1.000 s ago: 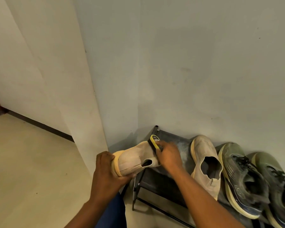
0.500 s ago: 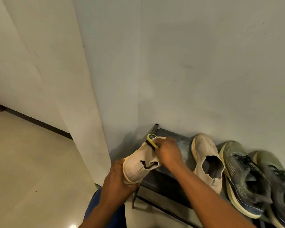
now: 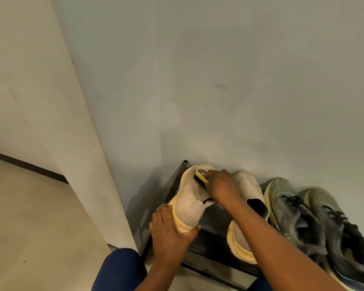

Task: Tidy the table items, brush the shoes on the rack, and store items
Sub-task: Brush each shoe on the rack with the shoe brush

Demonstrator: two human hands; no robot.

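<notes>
Four shoes: seen at the rack (image 3: 200,244).
Held shoe (image 3: 190,198): cream, now raised toe-up against the wall, formerly lying sideways.
Left hand (image 3: 170,229): grip closed under its heel.
Right hand (image 3: 222,186): grip closed on yellow brush (image 3: 201,175), applied near the toe.

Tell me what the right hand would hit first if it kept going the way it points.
The right hand with its yellow brush points up-left along the toe of the beige shoe. Past the toe comes the shoe rack's corner post, then the wall; depth is unclear.
</notes>
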